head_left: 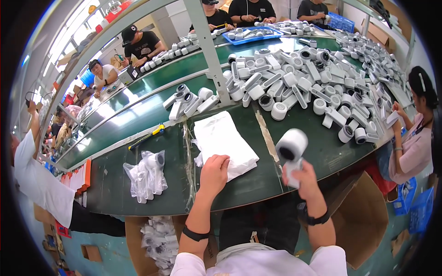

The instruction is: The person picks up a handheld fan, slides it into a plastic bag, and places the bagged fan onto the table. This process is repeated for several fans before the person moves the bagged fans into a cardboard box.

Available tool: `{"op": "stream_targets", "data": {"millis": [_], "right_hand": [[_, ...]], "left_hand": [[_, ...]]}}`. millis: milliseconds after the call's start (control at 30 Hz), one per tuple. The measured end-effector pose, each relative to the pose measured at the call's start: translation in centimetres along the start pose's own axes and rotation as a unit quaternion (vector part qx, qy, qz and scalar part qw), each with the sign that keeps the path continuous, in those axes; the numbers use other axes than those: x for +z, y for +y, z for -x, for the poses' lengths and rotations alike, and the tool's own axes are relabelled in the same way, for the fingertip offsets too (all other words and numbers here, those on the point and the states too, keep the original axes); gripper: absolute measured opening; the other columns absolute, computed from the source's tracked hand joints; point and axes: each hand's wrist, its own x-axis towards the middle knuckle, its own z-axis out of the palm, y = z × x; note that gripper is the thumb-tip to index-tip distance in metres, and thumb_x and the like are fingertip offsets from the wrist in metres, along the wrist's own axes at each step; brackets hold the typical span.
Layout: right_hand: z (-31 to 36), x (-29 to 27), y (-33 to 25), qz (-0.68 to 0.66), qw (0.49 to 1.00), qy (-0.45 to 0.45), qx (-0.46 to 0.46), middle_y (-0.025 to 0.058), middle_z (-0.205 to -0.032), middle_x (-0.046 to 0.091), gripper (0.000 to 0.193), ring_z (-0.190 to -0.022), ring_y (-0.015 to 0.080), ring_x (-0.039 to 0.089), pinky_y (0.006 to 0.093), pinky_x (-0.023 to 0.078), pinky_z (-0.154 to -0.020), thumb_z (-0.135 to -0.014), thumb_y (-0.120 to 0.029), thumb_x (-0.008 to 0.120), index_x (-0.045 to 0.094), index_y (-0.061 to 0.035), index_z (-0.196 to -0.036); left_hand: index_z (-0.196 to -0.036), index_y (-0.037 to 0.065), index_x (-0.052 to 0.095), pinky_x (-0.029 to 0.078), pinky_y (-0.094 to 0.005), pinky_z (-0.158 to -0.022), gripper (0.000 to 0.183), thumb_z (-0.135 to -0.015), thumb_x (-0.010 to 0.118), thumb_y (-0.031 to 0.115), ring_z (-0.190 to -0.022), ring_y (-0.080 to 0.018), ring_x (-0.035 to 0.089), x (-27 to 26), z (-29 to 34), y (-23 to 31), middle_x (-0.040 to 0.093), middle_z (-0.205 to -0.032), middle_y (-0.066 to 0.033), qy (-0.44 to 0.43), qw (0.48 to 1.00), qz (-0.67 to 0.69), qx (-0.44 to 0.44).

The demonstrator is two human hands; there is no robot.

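My right hand (301, 178) grips a white handheld device (293, 146) by its narrow handle. Its round head points up and has a dark end; motion blurs it somewhat. At the near left edge of a stack of white plastic bags (225, 142), my left hand (215, 174) rests with its fingers curled together. Whatever may be between those fingers is hidden. Left of the stack lies a clear bag (146, 177) with white devices inside. A yellow and black cutter (147, 136) lies beyond it.
A big heap of white devices (294, 78) covers the far right of the bench. A smaller group (191, 101) sits by the metal post (207, 46). Open cardboard boxes (357, 221) stand below the near edge. Co-workers sit across and at right; another person stands at left.
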Motion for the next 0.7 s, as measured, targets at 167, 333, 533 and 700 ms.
{"op": "stream_targets", "data": {"millis": [167, 333, 533, 700], "right_hand": [[1.6, 4.4, 0.6, 0.35, 0.924, -0.129, 0.089, 0.0077, -0.088, 0.068, 0.073, -0.067, 0.0137, 0.063, 0.0288, 0.052, -0.063, -0.083, -0.015, 0.072, 0.034, -0.0047, -0.144], [-1.0, 6.4, 0.7, 0.519, 0.831, -0.174, 0.094, 0.0123, -0.081, 0.068, 0.1, -0.062, 0.0187, 0.064, 0.0311, 0.052, -0.063, -0.084, -0.025, 0.07, 0.003, -0.0043, -0.155], [-4.0, 8.4, -2.6, 0.543, 0.778, -0.26, 0.18, 0.0197, -0.081, 0.067, 0.104, -0.062, 0.0269, 0.065, 0.0365, 0.053, -0.066, -0.086, -0.037, 0.065, -0.007, -0.008, -0.155], [-5.9, 8.9, -2.6, 0.598, 0.735, -0.274, 0.163, 0.0155, -0.078, 0.065, 0.085, -0.057, 0.0234, 0.061, 0.035, 0.053, -0.064, -0.085, -0.037, 0.06, 0.017, -0.023, -0.157]], "left_hand": [[-0.096, -0.001, 0.068, 0.049, -0.0352, -0.071, 0.013, -0.09, 0.062, 0.008, -0.08, -0.0307, 0.064, -0.7, -0.6, 0.3, 0.066, -0.089, -0.0155, -0.013, 1.0, 0.012, -0.018], [-0.094, -0.001, 0.069, 0.05, -0.0352, -0.071, 0.012, -0.089, 0.063, 0.008, -0.08, -0.0302, 0.064, -1.7, -0.7, 0.4, 0.066, -0.089, -0.0149, -0.017, 0.999, 0.032, -0.017], [-0.097, 0.0, 0.071, 0.05, -0.0346, -0.076, 0.014, -0.088, 0.063, 0.008, -0.083, -0.0294, 0.065, -3.1, -1.0, -0.2, 0.067, -0.091, -0.0145, -0.077, 0.995, 0.056, -0.04], [-0.098, 0.0, 0.071, 0.05, -0.0328, -0.078, 0.014, -0.089, 0.063, 0.008, -0.085, -0.0254, 0.065, -3.7, -1.3, -0.2, 0.068, -0.092, -0.0125, -0.122, 0.986, 0.097, -0.063]]}}
